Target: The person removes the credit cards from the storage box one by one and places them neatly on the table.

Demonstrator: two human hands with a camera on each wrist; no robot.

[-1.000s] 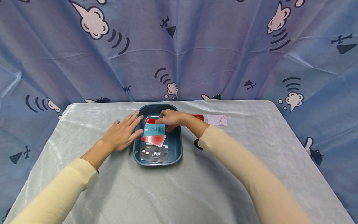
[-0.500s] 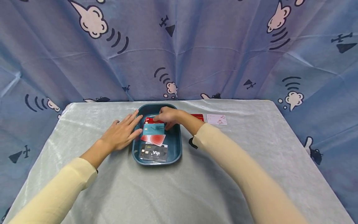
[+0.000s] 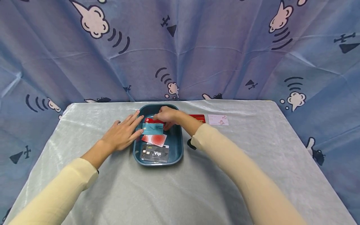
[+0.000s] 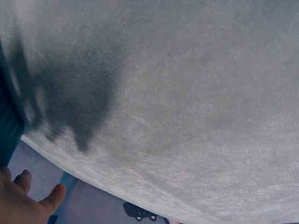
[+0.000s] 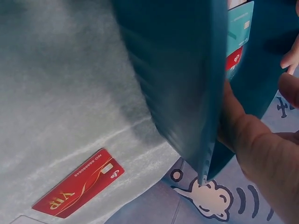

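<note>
Head view, red card (image 3: 149, 120): lies in the tray (image 3: 176, 148), at and just left of the fingertips of the right hand (image 3: 167, 115); partly covered by those fingers and, on the side nearer the body, by the teal card (image 3: 152, 129).
Right-hand grip: reaches over the tray's right wall with bent fingers, at the red card and the teal card's right end; cannot tell whether pinching or only pressing.
Opposite side: left hand (image 3: 122, 134) across from the grip, resting at the tray's left rim with fingers straight and apart, clamped on nothing; presumably there to steady.
Card handling: probably best done with light fingertip pressure, sliding flat rather than lifting, without dragging the teal card along.
Circle-patterned card (image 3: 157, 140): lies next to the teal card, nearer the body than the grip.
Dark Vip card (image 3: 158, 153): sits farther toward the body, overlapping at least one more card.
Red VIP card (image 5: 79, 184): lies on the cloth (image 3: 126, 193), right of the grip; partly hidden from above by the right forearm (image 3: 189, 122).
Pink card (image 3: 218, 120): lies farther right still.
Sightlines: blocked partly by the tray wall in the right wrist view; hampered from above by the knuckles.
</note>
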